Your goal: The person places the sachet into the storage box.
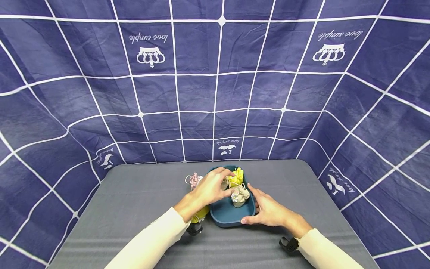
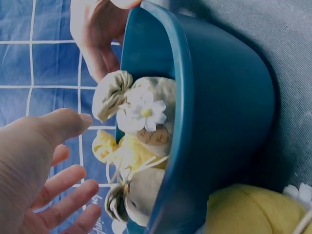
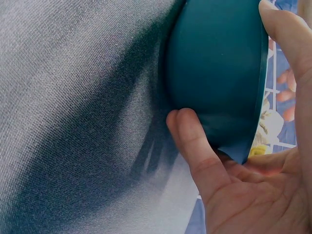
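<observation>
A dark teal plastic bin (image 1: pixel 226 215) stands on the grey table. Inside it are a beige drawstring pouch with a white flower (image 2: pixel 147 111), a yellow pouch (image 1: pixel 237 177) and another greyish-beige pouch (image 2: pixel 145 192). My left hand (image 1: pixel 209 186) hovers over the bin's left side, thumb apart from its loosely spread fingers; the left wrist view shows nothing held, with the pouches just beyond the fingertips. At the bin's right side my right hand (image 1: pixel 270 211) grips the wall, its thumb at the rim and fingers against the outside (image 3: pixel 214 63).
Left of the bin, partly hidden by my left arm, lie a pink pouch (image 1: pixel 194 181) and a larger yellow pouch (image 2: pixel 248 209) with a white flower. A blue cloth with white grid lines (image 1: pixel 198 93) hangs behind and beside the grey table (image 1: pixel 141 201).
</observation>
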A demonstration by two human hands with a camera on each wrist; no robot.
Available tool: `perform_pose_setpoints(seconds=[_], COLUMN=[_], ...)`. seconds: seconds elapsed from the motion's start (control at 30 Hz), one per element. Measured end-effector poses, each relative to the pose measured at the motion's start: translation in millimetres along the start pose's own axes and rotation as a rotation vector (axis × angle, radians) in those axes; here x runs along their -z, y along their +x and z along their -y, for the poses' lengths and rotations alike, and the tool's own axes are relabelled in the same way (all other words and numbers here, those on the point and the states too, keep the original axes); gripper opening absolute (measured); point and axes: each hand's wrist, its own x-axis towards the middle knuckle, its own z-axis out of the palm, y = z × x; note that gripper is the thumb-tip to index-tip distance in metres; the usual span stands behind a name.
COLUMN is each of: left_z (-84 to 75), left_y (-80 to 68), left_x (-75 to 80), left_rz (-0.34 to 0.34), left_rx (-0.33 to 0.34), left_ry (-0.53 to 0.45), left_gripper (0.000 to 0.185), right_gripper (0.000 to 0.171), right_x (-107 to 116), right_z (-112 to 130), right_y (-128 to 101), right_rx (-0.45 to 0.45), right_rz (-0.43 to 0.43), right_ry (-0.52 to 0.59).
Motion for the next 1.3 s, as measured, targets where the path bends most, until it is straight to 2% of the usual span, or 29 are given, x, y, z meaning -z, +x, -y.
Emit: perform_pose_setpoints(seconds=[0.27, 0.5, 0.67, 0.8, 0.97, 1.17, 1.3], left_z=[13.3, 26.7, 38.6, 48.5, 59.9, 73.1, 83.8], left_y=[-9.1, -18.8, -26.3, -33.1, -41.6, -51.8, -57.7], left_x=[8.4, 18.3, 25.6, 31.2, 35.9, 38.2, 39.5], left_rz=[-0.041, -0.097, -0.119, -0.132, -0.15, -0.146, -0.134], left_rx=[0.012, 0.04, 0.088, 0.114, 0.127, 0.173, 0.194], left_ry=[-0.057, -0.029, -0.028, -0.051, -0.018, 0.017, 0.016], left_gripper=[0.049, 0.045, 0.044, 0.047, 0.053, 0.061, 0.066], right_gripper=[0.138, 0.138, 0.138, 0.139, 0.14, 0.14, 0.14], right_x=[-1, -1, -1, -1, -2, -2, -3], right_z=[0, 1, 2, 2, 1, 0, 1], right_y=[1, 0, 0, 0, 0, 0, 0], right_rx=[0.0, 0.007, 0.015, 0.016, 0.004, 0.002, -0.001], right_rz=[-0.007, -0.024, -0.016, -0.014, -0.011, -0.002, -0.004], right_ry=[-0.015, -0.04, 0.018, 0.046, 0.05, 0.096, 0.085])
